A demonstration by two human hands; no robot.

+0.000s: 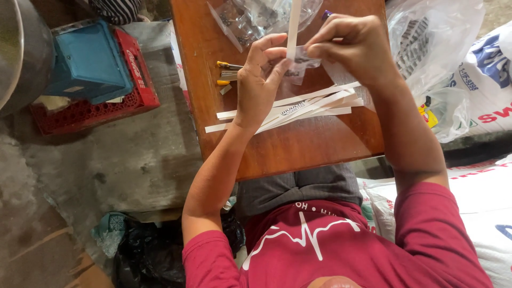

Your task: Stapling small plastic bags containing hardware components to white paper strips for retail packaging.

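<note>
both hands pinching stuff: left hand [258, 80] on a small clear bag [298, 66], right hand [349, 45] on a white paper strip [293, 26], above the worktop [277, 149] middle

red tee w/ white line graphic, grey shorts

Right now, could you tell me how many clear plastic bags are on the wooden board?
2 that I can make out: a large bag of dark parts at the far edge of the wooden board, and a small bag pinched between both hands. Others may be hidden behind the hands.
</note>
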